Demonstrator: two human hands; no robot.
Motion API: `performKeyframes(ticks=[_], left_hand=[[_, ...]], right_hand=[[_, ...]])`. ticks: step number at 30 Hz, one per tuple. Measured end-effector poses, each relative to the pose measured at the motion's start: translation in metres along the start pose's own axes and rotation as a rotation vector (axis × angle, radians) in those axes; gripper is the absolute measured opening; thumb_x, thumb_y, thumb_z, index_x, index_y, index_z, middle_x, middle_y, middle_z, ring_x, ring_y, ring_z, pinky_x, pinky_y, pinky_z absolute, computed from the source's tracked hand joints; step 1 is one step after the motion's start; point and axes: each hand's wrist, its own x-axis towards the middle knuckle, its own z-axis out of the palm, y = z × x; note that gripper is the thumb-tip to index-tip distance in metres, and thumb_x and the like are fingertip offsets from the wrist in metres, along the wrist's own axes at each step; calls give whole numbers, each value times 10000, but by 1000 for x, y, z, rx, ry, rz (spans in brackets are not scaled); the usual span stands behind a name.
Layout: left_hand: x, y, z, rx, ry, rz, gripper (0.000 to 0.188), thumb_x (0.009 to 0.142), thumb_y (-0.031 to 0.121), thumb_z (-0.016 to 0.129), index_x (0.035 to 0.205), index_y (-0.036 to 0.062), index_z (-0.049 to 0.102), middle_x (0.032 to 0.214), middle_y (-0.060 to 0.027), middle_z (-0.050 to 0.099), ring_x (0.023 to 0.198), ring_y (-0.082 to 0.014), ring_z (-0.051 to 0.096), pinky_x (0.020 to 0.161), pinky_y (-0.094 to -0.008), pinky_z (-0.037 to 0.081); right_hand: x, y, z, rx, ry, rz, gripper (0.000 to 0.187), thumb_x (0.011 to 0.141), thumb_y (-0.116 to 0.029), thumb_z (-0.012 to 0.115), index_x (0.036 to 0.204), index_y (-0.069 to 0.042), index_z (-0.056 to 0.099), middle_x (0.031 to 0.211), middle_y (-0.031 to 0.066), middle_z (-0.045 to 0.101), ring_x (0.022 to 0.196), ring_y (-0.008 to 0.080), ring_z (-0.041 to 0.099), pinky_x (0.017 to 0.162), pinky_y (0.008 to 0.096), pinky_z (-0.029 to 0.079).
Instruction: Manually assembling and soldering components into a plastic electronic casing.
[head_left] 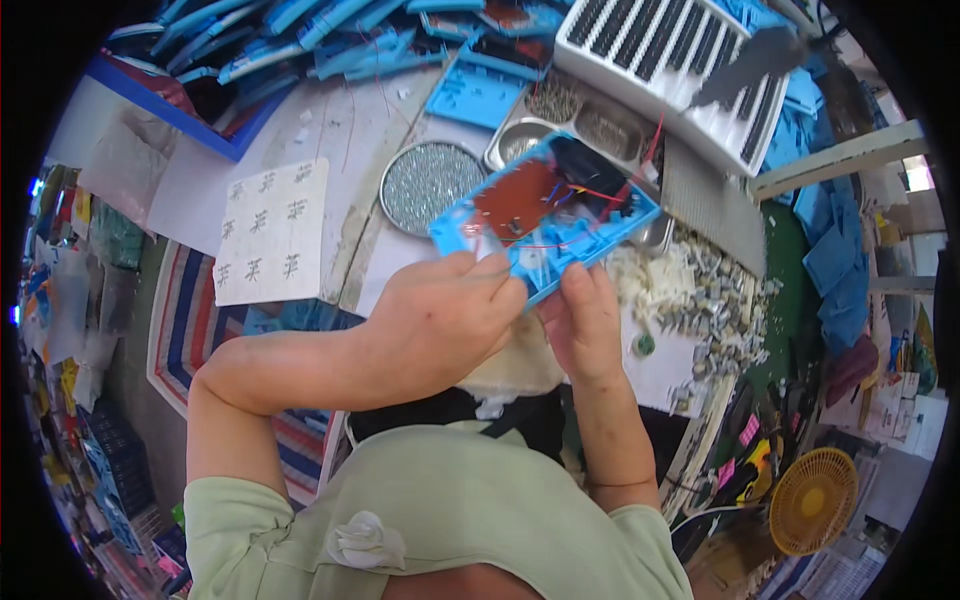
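Near: pale green top (pixel 460 500). Beyond, centre: blue casing (pixel 590 238), gripped in right hand (pixel 585 325); left hand (pixel 440 310) curled narrow at near-left edge, cannot tell if holding anything. Looks part-done: brown panel (pixel 518 203), wires (pixel 578 190) inside; upper side unclosed.

The case (pixel 588 240) is light blue, its inner board (pixel 517 203) reddish-brown. Left of the case, small parts (pixel 430 188) are speckled silver-grey, and a white card (pixel 275 248) bears rows of dark marks. Beyond the case, a white tray (pixel 640 108) shows black stripes; well right of the case, a basket (pixel 815 500) is yellow.
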Motion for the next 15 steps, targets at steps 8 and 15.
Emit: performKeyframes(ticks=[8,15], left_hand=[[-62,-8,53,-120,74,141,340,753,157,815,1062,86,693,1004,-47,629,832,-230,614,827,-409,468],[-81,-10,100,-210,48,95,227,775,103,788,989,86,712,931,-33,644,856,-214,626,851,-405,458]], right_hand=[[-53,-6,-40,-175,158,405,349,1081,-266,527,1239,35,609,1069,86,693,897,145,694,772,286,595],[-38,-28,-57,-1551,9,129,285,975,-270,648,851,-17,684,659,155,659,604,334,660,559,419,486]])
